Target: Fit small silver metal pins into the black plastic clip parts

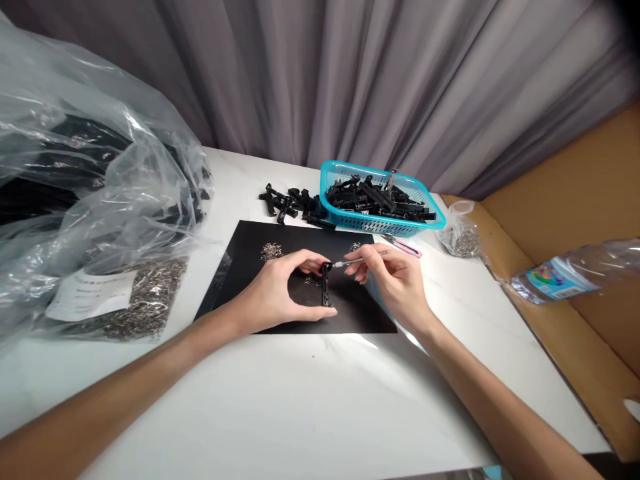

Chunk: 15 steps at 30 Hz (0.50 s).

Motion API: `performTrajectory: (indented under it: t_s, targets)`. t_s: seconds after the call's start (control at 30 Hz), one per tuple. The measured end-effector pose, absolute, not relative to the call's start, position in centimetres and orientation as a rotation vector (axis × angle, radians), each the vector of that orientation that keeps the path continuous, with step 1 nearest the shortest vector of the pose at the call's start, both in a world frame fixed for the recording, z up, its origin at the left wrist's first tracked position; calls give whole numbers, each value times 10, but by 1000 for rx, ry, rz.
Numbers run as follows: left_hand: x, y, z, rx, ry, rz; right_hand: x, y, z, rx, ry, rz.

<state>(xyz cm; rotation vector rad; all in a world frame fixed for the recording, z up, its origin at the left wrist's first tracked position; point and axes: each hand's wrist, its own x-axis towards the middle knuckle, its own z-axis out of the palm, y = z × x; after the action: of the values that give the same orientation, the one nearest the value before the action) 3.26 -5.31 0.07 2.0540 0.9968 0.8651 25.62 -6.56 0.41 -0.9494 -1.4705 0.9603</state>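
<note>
Between the thumb and fingers of my left hand (285, 288) a narrow black plastic part (325, 285) is held upright by its two ends. My right hand (387, 273) pinches a thin metal tool like a tweezer or pick (357, 260), its tip pointing left at the upper end of the part. Whether the tip touches is too small to tell. Both hands are over a black mat (250, 243). On it lie a pile of small metal pieces (271, 251) left of the hands and a smaller pile (355, 247) behind the right fingers.
A blue basket (377, 223) full of black parts stands at the back, with loose black parts (287, 202) beside it. A pink-handled tool (406, 248) lies in front. Plastic bags (100, 173) fill the left; a small bag (463, 233) and plastic bottle (560, 275) are right.
</note>
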Motion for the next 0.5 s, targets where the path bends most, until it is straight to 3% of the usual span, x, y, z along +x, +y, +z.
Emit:
performTrajectory:
  t_s: [0.5]
  targets:
    - [32, -52, -1, 2113, 999, 846, 259, -58, -4, -973, -1511, 1017]
